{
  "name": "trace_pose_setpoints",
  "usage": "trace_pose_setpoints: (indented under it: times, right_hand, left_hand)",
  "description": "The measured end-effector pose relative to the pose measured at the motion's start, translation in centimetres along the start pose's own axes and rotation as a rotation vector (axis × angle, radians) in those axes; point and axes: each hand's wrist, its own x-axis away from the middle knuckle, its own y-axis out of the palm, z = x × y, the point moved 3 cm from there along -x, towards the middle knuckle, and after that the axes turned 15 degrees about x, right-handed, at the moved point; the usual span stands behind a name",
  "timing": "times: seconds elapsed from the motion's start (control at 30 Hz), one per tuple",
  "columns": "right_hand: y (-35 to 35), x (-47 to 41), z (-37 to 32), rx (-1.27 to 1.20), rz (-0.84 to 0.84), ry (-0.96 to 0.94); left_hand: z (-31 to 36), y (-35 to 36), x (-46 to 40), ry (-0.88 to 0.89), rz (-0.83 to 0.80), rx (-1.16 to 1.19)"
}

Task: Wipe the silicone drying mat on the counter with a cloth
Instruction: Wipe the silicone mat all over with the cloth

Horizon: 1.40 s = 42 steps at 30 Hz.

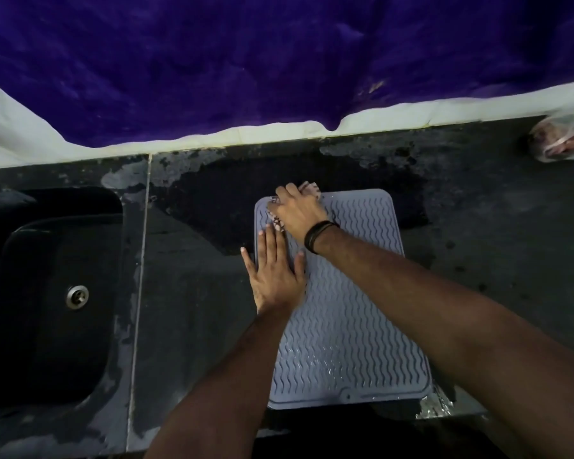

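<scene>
Two hands are at work here: your right hand is closed down over the bunched cloth at the upper left corner of the silicone drying mat, which lies on the dark counter at centre frame, right of the sink, while your left hand lies flat and open, gripping nothing, pinning the mat's left edge. Keep that palm pressed so the mat cannot creep, and draw the cloth toward the bottom of the frame in overlapping strokes. Water beads appear to glisten near the lower edge, so finish there.
</scene>
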Motion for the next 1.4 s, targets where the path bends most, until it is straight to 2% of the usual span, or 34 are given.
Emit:
trace_pose_setpoints:
  times: [0.27,0.43,0.6,0.73,1.0,1.1,1.23,1.33,1.4]
  right_hand:
    - [4.5,7.4,8.7,0.093,-0.155,0.114]
    - [2.7,5.3,7.4,-0.034,-0.128,0.198]
    - [1.4,3.5,3.8,0.021,-0.077,0.091]
    - [3.6,5.9,7.4,0.046,-0.125,0.078]
    - [7.0,12.1,14.1,0.062,-0.258,0.243]
    - [5.3,10.4,12.9,-0.004,-0.231,0.303]
    - [3.7,8.4,8.3,-0.060,-0.170,0.216]
    - [4.5,8.8,7.4,-0.078,-0.141,0.186]
    - [5.4,9.2,8.6,-0.062,-0.139,0.153]
  left_hand:
    - [0.0,-0.1,0.3,0.025,0.068,0.035]
    - [-0.2,0.1,0.1,0.032,0.069,0.048]
    - [-0.3,0.4,0.0,0.022,0.054,0.018]
    - [-0.2,0.5,0.0,0.011,0.048,0.006]
    - [-0.1,0.4,0.0,0.018,0.024,-0.006]
    - [0.1,0.0,0.0,0.026,-0.003,-0.043]
    - [2.3,-0.1,-0.5,-0.049,0.030,-0.043]
    - [4.7,1.7,-0.2,0.099,-0.006,-0.026]
    - [5.1,3.0,0.0,0.134,-0.067,0.016]
